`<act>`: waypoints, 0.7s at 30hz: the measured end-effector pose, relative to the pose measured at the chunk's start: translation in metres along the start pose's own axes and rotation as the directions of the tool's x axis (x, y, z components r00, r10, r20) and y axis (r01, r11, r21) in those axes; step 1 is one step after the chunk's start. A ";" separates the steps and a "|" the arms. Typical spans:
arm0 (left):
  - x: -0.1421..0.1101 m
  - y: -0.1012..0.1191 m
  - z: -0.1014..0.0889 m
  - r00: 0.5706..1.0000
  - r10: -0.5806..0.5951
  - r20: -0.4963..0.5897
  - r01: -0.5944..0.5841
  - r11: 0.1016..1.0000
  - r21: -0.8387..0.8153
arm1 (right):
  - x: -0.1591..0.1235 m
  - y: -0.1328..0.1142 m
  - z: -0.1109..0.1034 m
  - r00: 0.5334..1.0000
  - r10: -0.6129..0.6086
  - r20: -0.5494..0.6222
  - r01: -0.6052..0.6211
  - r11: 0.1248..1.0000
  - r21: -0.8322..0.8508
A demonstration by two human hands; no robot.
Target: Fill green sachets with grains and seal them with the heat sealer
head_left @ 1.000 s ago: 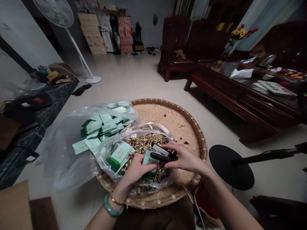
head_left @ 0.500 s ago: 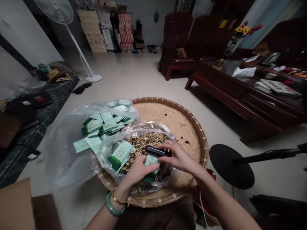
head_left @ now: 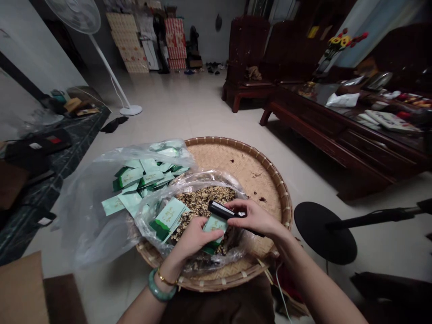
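My left hand (head_left: 195, 237) pinches a small pale-green sachet (head_left: 216, 225) with a dark green lower part, over an open clear plastic bag (head_left: 148, 229). Gripped in my right hand (head_left: 253, 217) is a black stapler (head_left: 222, 210) with a pale strip along its side, lying across the sachet's upper end. Its far part is partly hidden by my fingers. Inside the bag is a loose dried mix (head_left: 205, 198) of light and dark pieces. A stack of similar sachets (head_left: 171, 216) rests on the mix, left of my hands.
A round woven bamboo tray (head_left: 286, 198) carries the bags. At its left, a larger plastic bag (head_left: 91, 180) holds many green sachets (head_left: 148, 173). A black round stand base (head_left: 324, 231) is at the right, a cardboard box (head_left: 22, 283) at lower left, a white fan (head_left: 130, 110) farther back.
My right hand has turned the stapler slightly and shifted it a little right, so its pale side strip now shows. My left hand keeps the sachet in nearly the same spot.
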State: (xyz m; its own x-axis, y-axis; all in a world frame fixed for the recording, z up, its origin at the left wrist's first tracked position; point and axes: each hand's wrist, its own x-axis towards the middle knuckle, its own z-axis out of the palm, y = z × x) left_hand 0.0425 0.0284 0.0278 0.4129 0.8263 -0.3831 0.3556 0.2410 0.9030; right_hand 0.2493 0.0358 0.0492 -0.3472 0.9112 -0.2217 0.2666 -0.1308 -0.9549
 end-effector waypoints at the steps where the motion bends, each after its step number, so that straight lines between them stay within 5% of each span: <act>1: 0.000 0.000 -0.001 1.000 0.006 0.004 -0.006 1.000 0.004 | -0.001 0.000 -0.001 1.000 0.010 0.012 -0.010 1.000 0.026; 7: 0.000 -0.002 -0.005 1.000 -0.004 -0.014 0.003 0.999 -0.039 | -0.007 -0.002 -0.014 0.998 0.051 0.031 -0.053 0.995 0.080; 14: 0.001 0.001 -0.001 0.999 0.047 -0.026 -0.047 0.999 -0.017 | -0.007 -0.005 0.008 0.997 -0.065 0.032 0.069 0.989 -0.130; 21: 0.001 0.000 -0.001 1.000 0.017 -0.020 -0.017 1.000 0.003 | -0.002 -0.001 0.009 0.999 -0.032 0.007 0.032 0.998 -0.060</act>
State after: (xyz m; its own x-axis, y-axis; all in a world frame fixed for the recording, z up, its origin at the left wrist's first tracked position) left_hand 0.0420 0.0293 0.0273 0.4025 0.8402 -0.3634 0.3513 0.2249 0.9089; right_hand 0.2420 0.0304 0.0494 -0.3618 0.9122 -0.1924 0.3087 -0.0775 -0.9480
